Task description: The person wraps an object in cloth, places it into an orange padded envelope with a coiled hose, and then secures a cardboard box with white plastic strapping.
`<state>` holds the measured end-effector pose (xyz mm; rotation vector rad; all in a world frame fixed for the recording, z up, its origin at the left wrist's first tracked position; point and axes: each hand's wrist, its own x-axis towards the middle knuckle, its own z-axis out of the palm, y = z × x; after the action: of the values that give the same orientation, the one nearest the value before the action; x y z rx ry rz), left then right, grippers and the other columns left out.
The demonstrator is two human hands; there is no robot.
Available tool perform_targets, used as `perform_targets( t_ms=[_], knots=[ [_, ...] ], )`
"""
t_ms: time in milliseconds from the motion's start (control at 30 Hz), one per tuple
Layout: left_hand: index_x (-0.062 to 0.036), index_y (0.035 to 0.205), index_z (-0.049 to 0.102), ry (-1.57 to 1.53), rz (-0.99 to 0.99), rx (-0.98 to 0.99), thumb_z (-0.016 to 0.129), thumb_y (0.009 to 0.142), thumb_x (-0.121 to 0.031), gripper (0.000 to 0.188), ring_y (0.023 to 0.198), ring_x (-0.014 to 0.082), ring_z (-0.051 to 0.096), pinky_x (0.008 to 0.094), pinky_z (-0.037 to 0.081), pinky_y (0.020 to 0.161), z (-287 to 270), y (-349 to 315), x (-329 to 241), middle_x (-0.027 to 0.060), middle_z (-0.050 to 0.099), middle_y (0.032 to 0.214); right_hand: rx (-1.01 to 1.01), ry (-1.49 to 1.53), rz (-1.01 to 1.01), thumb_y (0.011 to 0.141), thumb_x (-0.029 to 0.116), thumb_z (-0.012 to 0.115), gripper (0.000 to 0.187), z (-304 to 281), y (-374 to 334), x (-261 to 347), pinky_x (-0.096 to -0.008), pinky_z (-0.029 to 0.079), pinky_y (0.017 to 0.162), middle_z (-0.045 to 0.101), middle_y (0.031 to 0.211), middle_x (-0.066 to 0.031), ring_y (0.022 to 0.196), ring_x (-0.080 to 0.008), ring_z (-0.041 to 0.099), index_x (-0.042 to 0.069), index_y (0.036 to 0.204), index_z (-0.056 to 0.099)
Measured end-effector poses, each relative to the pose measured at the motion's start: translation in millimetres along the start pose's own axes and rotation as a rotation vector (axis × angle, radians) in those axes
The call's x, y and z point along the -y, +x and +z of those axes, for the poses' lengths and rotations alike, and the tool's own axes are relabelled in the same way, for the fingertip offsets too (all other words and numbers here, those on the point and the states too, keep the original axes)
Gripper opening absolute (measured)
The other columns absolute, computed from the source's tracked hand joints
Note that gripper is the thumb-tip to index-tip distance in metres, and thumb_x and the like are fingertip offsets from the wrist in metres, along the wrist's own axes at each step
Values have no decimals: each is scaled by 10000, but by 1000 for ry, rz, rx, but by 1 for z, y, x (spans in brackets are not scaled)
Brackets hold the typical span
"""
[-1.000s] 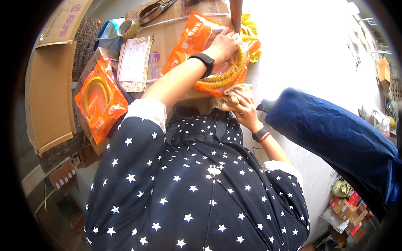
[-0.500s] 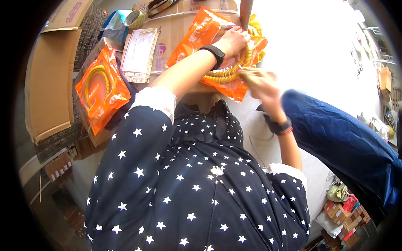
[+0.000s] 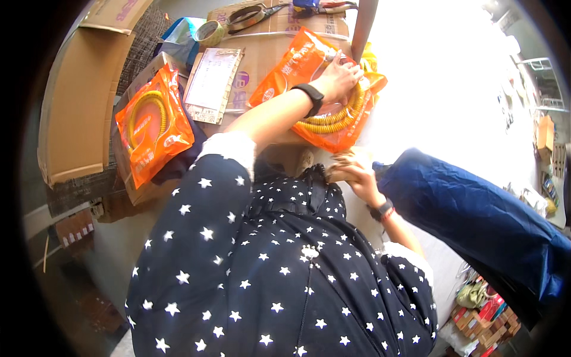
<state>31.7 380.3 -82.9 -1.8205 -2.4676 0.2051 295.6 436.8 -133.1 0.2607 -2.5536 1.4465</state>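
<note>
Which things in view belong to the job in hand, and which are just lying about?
In use:
Orange bag, under the left hand
Yellow hose, inside that bag
Tan cloth, apparently, in the right hand

Lying about:
Second orange bag, at left
Tape roll
White paper
Cardboard carton, far left

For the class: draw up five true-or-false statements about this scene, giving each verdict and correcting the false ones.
1. The left hand is on an orange bag with a yellow ribbed hose in it. True.
2. A second bag, farther left, is green. False: it is orange too.
3. The right hand touches that second bag. False: it is in front of the person's body, well away from it.
4. The roll of tape lies beyond the white sheet. True.
5. Only one wrist wears a band. False: both wrists wear dark bands.
</note>
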Motion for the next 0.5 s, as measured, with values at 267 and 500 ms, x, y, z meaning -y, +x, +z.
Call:
perform_targets(
  t_ms=[267, 500],
  knots=[
    [-114, 993, 603, -256, 218, -125, 651, 756, -195, 255, 978, 219, 578, 379, 405, 920, -20, -108, 2, 39, 605, 986, -712, 1457, 616, 865, 220, 505, 438, -69, -48, -25, -382, 493, 857, 591, 1095, -125, 935, -257, 605, 33, 1259, 460],
    [-110, 997, 598, -289, -48, -189, 643, 757, -193, 258, 990, 229, 571, 377, 416, 897, -11, -163, 8, 46, 605, 990, -267, 1522, 869, 896, 277, 504, 448, -57, 8, -18, -381, 552, 725, 606, 1047, -139, 831, -258, 639, 16, 1253, 440]
  ],
)
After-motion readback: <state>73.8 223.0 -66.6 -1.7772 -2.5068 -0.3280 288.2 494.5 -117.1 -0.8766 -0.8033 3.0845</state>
